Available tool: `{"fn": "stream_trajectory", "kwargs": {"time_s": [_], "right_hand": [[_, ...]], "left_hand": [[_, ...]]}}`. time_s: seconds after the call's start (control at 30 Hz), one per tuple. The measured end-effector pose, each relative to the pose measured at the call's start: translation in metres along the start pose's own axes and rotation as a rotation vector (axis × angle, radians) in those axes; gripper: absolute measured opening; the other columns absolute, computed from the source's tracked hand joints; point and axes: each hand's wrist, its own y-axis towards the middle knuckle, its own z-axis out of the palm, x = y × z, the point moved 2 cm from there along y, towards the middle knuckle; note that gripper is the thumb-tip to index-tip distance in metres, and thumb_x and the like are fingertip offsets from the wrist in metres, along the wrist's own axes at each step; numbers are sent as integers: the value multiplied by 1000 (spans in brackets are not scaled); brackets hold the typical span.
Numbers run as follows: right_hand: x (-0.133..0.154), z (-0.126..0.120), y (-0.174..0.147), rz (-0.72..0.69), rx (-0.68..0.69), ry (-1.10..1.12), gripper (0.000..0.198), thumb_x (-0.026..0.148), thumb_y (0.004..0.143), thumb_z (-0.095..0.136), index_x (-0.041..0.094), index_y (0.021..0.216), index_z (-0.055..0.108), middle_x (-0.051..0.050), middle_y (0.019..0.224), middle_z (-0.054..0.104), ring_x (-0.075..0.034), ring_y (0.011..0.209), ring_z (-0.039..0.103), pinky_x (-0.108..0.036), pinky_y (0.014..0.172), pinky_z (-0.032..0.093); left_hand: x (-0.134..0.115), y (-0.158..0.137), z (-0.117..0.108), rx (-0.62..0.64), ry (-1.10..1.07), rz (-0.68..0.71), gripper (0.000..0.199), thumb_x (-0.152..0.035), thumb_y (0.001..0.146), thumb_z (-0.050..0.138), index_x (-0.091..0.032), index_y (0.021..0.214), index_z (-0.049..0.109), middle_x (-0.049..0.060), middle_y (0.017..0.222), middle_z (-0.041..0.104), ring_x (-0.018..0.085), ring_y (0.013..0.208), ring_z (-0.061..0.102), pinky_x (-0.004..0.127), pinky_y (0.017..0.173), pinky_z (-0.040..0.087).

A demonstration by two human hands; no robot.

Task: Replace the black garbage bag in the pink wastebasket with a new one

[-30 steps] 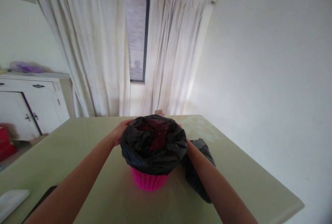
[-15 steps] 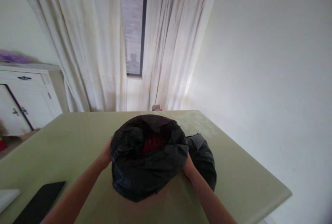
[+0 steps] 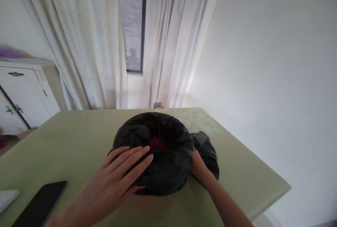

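A trash bin (image 3: 157, 143), red on the inside, stands in the middle of the table with a black plastic bag (image 3: 168, 171) folded over its rim. My left hand (image 3: 119, 176) lies on the near left part of the bag, fingers stretched out and slightly spread. At the bin's right side, my right hand (image 3: 199, 166) grips the bag-covered edge; its fingertips are partly hidden behind the plastic. The rest of the bag (image 3: 206, 153) bulges out to the right, behind my right hand, resting on the table.
The pale green table (image 3: 79, 139) has a corner at the right, near the white wall (image 3: 263, 79). A black phone-like slab (image 3: 39, 204) and a white object (image 3: 7, 199) lie at the near left. Beyond are curtains (image 3: 86, 44) and a white cabinet (image 3: 28, 90).
My left hand has come from the bin's left side onto the near rim of the bag and opened flat. The bin has tilted back more upright; my right hand stays at its right side.
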Motion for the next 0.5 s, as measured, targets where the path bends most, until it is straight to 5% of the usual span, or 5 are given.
{"fn": "stream_trajectory", "kwargs": {"time_s": [0.07,0.17,0.3,0.4,0.5], "right_hand": [[4,-34,6,91,-162,75,35,22,96,59,20,127,74,-18,123,77,-35,116,75,-53,101,65],[33,-96,10,124,-540,201,37,44,112,49,22,135,70,-17,129,75,-32,118,74,-51,105,61],[107,-115,15,-453,148,170,73,81,107,49,25,150,69,-16,141,75,-33,136,69,-46,121,48],[127,-96,28,-487,451,-47,83,94,86,68,21,123,81,-12,100,83,-32,98,78,-43,101,55],[113,-83,53,-433,481,-218,77,92,80,78,19,104,82,-9,84,80,-32,89,76,-43,98,53]], "left_hand": [[1,0,1,2,20,-62,81,-45,105,72,-31,177,38,7,172,57,34,150,59,50,124,49],[16,3,-6,33,-41,-125,119,-87,81,79,-33,178,36,13,177,48,46,155,53,64,119,54],[37,20,-10,192,-117,-168,118,-91,63,89,-33,162,61,16,159,68,46,138,69,65,121,52],[41,36,-1,445,-124,-261,72,-85,67,90,-26,109,86,13,104,87,43,101,81,65,105,59],[41,51,12,566,-80,-309,63,-85,78,83,-22,87,80,12,86,82,44,93,79,66,99,59]]}}
